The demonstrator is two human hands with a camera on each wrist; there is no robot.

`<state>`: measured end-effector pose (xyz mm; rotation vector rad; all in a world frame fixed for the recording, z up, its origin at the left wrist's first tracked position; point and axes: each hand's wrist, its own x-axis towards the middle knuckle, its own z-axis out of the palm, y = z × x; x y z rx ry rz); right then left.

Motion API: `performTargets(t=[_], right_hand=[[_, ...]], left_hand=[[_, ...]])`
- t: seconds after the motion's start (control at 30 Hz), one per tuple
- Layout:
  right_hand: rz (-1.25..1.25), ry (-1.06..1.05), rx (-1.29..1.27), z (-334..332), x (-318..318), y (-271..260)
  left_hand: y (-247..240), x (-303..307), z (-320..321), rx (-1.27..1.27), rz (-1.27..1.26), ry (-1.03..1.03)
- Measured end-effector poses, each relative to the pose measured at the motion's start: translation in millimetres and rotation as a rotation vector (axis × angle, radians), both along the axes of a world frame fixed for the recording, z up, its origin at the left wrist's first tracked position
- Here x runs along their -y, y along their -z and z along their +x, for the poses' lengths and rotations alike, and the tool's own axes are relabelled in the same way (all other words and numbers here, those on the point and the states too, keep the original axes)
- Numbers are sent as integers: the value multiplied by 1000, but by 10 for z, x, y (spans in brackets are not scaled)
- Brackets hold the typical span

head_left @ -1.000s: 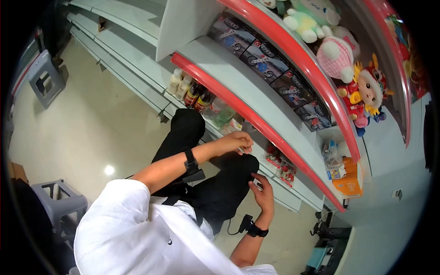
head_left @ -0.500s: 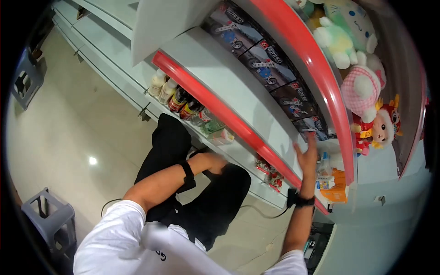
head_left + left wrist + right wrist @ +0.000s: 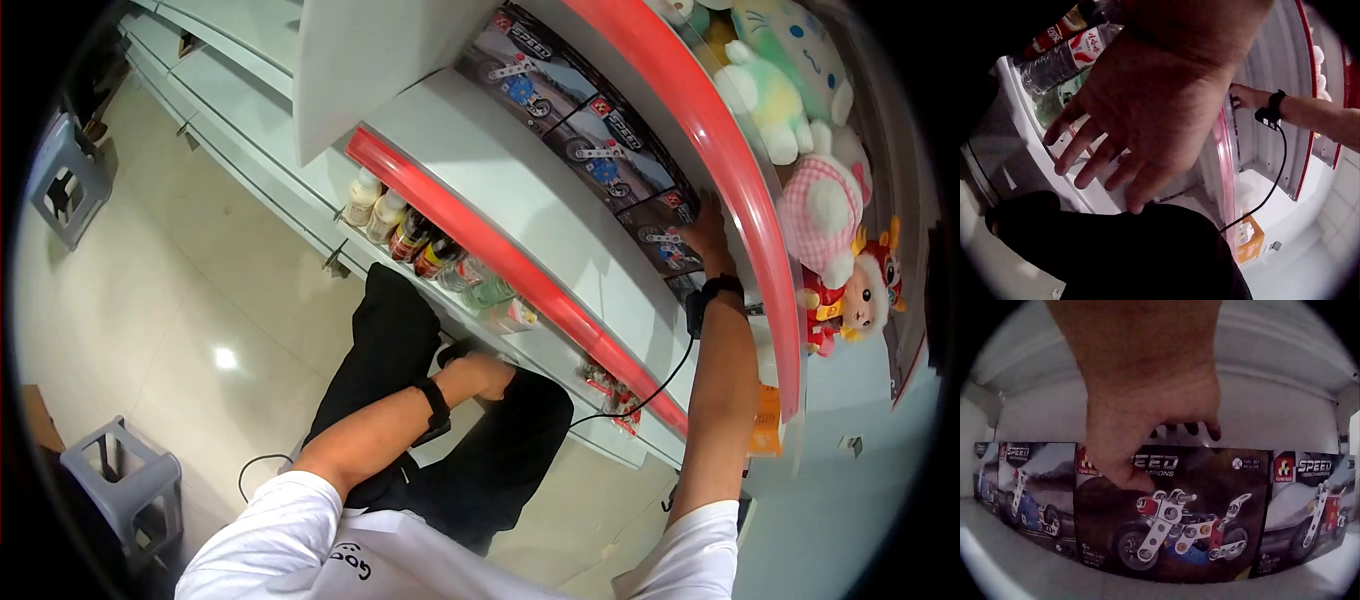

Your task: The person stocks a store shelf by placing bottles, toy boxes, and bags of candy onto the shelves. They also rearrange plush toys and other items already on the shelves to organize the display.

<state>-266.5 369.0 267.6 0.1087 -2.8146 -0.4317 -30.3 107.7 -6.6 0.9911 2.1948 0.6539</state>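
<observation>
On the shelf, my right hand (image 3: 708,238) is at the upper edge of a dark SPEED box (image 3: 660,236) with a toy motorcycle picture. In the right wrist view the thumb of the right hand (image 3: 1147,425) lies on the front of that box (image 3: 1179,531), and the other fingers reach over its top to the back. Similar boxes (image 3: 1035,494) stand on both sides. My left hand (image 3: 484,378) is over the knee, low beside the shelf; in the left wrist view the left hand (image 3: 1147,112) holds nothing, its fingers loosely spread.
Drink bottles (image 3: 410,236) line the lower shelf behind a red edge strip (image 3: 480,235). Plush toys (image 3: 820,210) sit on the shelf above, past another red strip (image 3: 720,130). Grey stools (image 3: 125,480) stand on the floor at left. An orange box (image 3: 767,420) is at the right.
My right hand has gone from near the knee up into the shelf and onto a box. The left hand has drawn back slightly over the knee. The head view has shifted.
</observation>
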Motion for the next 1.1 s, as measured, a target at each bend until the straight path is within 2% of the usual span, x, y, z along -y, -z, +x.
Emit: performTargets(t=[0.13,0.2,0.23,0.3,0.43,0.63,0.73,0.83,0.97,1.1], right_hand=[[41,21,-24,-81,-144,151],[-83,-143,-41,-149,-263,265],[-83,-138,-41,-164,-343,294],[-5,-174,-93,-31,-245,264],[-30,-164,-115,296,60,72],[-205,-175,-16,429,34,-7],[-288,-278,2,190,-260,158],[-241,-238,-63,50,-404,265],[-242,-180,-28,247,-115,144],[-358,-212,-43,401,-74,61]], left_hand=[[-63,63,-26,35,-30,10],[-6,43,-27,42,-23,4],[41,29,-48,41,-23,16],[71,12,-66,39,-24,38],[141,-6,-77,9,-8,7],[148,-5,-58,-18,59,11],[278,-54,-42,-31,78,28],[168,-15,-81,-6,73,48],[186,-26,-92,31,62,9],[269,-80,-145,19,64,24]])
